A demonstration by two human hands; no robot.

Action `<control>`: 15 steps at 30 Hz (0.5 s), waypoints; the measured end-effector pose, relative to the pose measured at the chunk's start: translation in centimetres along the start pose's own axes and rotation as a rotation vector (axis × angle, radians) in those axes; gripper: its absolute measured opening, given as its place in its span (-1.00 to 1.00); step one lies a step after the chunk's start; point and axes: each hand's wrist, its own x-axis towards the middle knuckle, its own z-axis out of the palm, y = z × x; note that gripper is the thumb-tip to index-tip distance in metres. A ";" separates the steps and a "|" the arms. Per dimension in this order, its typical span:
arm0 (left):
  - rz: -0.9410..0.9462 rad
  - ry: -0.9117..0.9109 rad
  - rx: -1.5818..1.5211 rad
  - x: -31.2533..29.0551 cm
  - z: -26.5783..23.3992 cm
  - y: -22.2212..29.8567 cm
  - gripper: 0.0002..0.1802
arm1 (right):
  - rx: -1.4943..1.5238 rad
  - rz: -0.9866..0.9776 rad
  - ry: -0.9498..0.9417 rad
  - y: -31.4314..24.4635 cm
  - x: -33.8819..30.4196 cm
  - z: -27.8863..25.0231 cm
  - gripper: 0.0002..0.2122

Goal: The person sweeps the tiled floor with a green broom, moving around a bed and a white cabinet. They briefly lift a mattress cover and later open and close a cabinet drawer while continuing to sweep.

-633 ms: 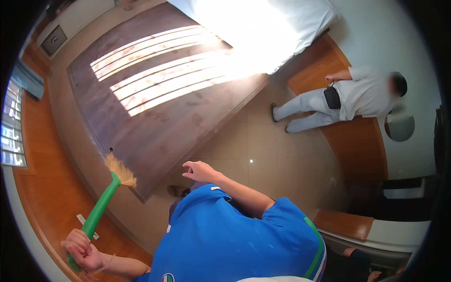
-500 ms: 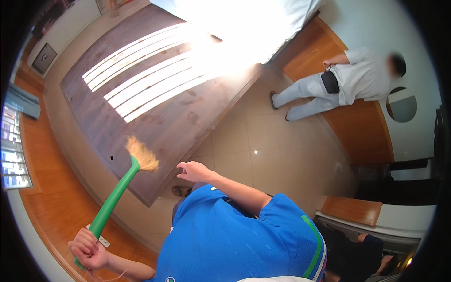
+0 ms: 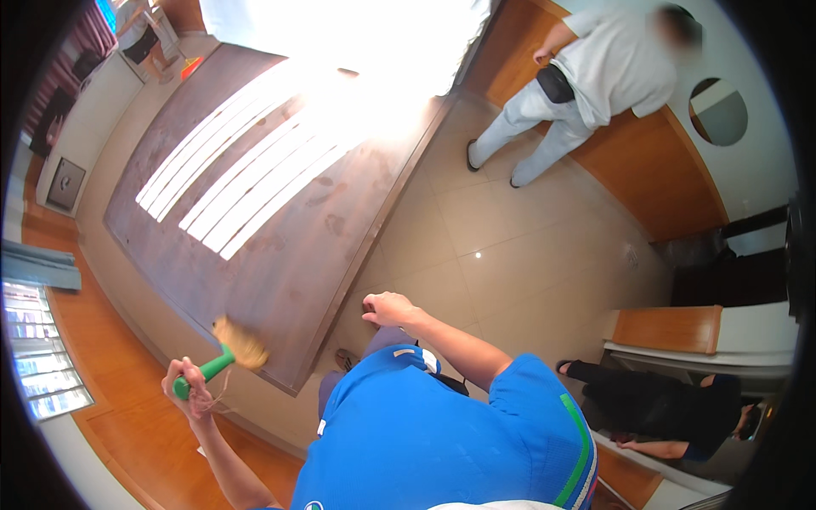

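Green handle, straw-coloured bristles: a short broom (image 3: 219, 363) at the near left. Left hand (image 3: 197, 395) clamped round the handle at its near end, fingers wrapped, the butt showing between them. Broom runs from the fist toward the far right, with the bristles (image 3: 242, 343) beyond the hand, in line with the near left edge of a dark platform (image 3: 280, 293); whether they touch it, cannot tell. Thin cord (image 3: 223, 396) loops loosely beside the wrist.

Right hand (image 3: 388, 308) well apart from the broom, to its right, above the pale tile floor (image 3: 442, 229) and near the platform's right edge. Fingers bent, close together; whether they are fully closed, cannot tell.

Platform surface smudged with marks, crossed by bright bars of sunlight. White sheet (image 3: 255, 25) at its far end, partly lost in glare. Slatted window (image 3: 42, 348) on the left, blue curtain (image 3: 38, 265) just beyond it.

Others about: far right, a person in a white shirt (image 3: 595, 76) and pale jeans, black pouch (image 3: 555, 83) at the waist, near a round mirror (image 3: 718, 111). Near right, a person in dark clothes (image 3: 663, 408). Far left, a small figure in dark shorts (image 3: 141, 47), beside something orange (image 3: 191, 66).
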 end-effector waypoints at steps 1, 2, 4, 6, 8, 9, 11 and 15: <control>0.035 -0.044 0.043 0.1 -0.1 0.1 -0.55 | 0.017 0.025 0.049 0.2 -0.6 -0.2 -0.55; 0.069 -0.087 0.088 0.1 -0.3 0.4 -0.55 | 0.034 0.049 0.097 0.3 -1.1 -0.2 -0.54; 0.114 -0.125 0.114 0.2 -0.9 0.9 -0.55 | 0.078 0.139 0.138 0.2 -2.2 -0.1 -0.52; 0.209 -0.051 0.131 0.5 -2.3 2.0 -0.55 | 0.167 0.194 0.175 0.3 -3.4 1.1 -0.51; 0.236 0.050 0.113 -0.2 -4.1 3.2 -0.55 | 0.243 0.211 0.214 0.8 -5.1 3.2 -0.50; 0.222 0.107 0.086 -0.6 -5.2 3.6 -0.55 | 0.245 0.220 0.229 1.0 -6.0 4.3 -0.50; 0.199 0.143 -0.101 -1.2 -7.4 3.8 -0.55 | 0.262 0.252 0.251 1.4 -8.0 7.4 -0.50; 0.207 0.122 -0.629 -1.6 -10.0 3.6 -0.57 | 0.349 0.263 0.259 0.0 -11.5 9.3 -0.52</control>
